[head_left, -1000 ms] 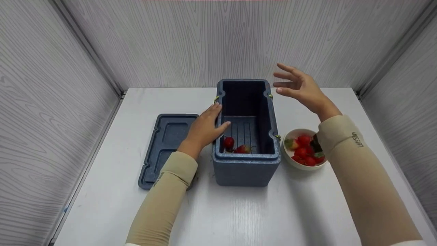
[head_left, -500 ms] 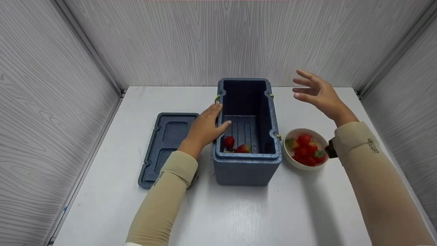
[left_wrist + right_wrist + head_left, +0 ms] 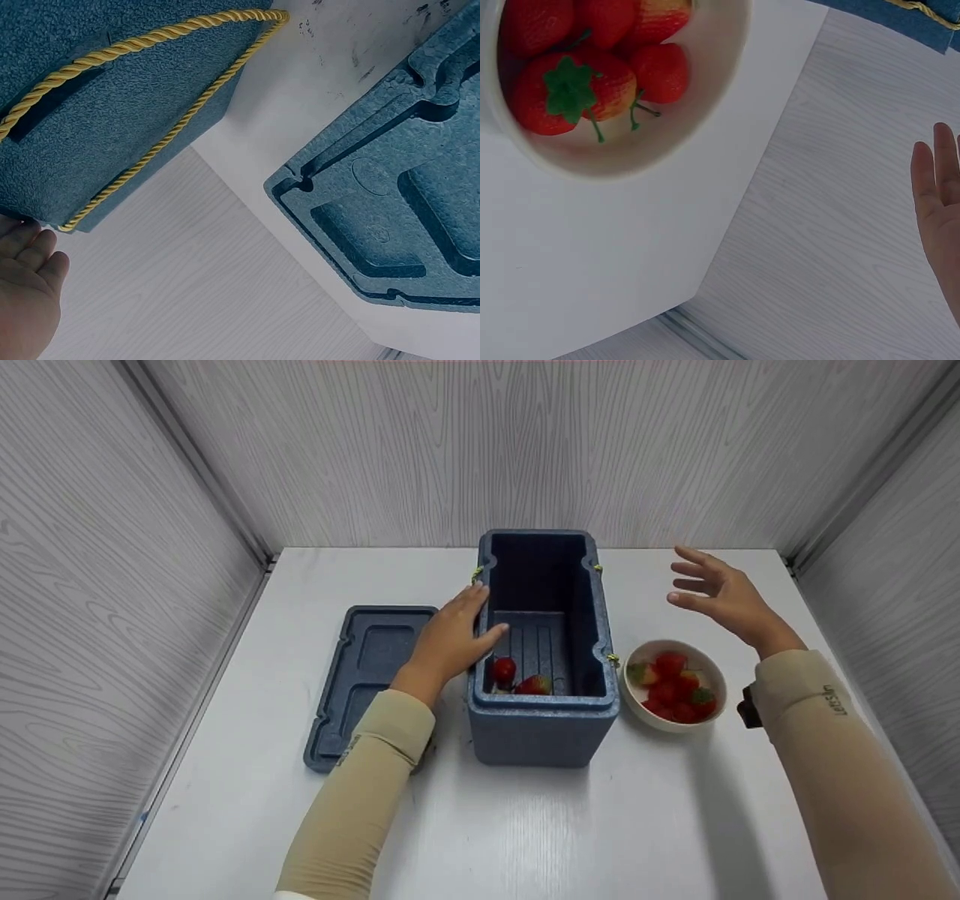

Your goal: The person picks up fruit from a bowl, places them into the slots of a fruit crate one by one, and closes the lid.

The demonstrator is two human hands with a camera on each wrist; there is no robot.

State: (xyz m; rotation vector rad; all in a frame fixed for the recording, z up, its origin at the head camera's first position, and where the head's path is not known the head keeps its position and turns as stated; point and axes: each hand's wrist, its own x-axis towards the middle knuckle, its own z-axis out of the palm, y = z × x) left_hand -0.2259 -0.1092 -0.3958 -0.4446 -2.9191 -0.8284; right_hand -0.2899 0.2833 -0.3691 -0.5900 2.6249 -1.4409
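A deep blue foam box (image 3: 544,735) stands without its lid in the middle of the table. Two strawberries (image 3: 534,685) lie on its floor at the near end. My left hand (image 3: 448,639) rests on the box's left rim, thumb over the edge. To the right, a white bowl (image 3: 670,725) holds several red strawberries (image 3: 604,82) with green leaves. Above and behind the bowl hovers my right hand (image 3: 726,594), its fingers spread and nothing in them. In the left wrist view a yellow rope (image 3: 165,34) runs along the box's side.
The blue lid (image 3: 386,652) lies flat on the white table (image 3: 525,832), left of the box and partly under my left forearm. Grey wood-grain panels (image 3: 480,450) close off the back and both sides.
My right hand has moved right and then down, away from the box and toward the bowl's side. The left hand keeps its place on the rim. The strawberries have not moved.
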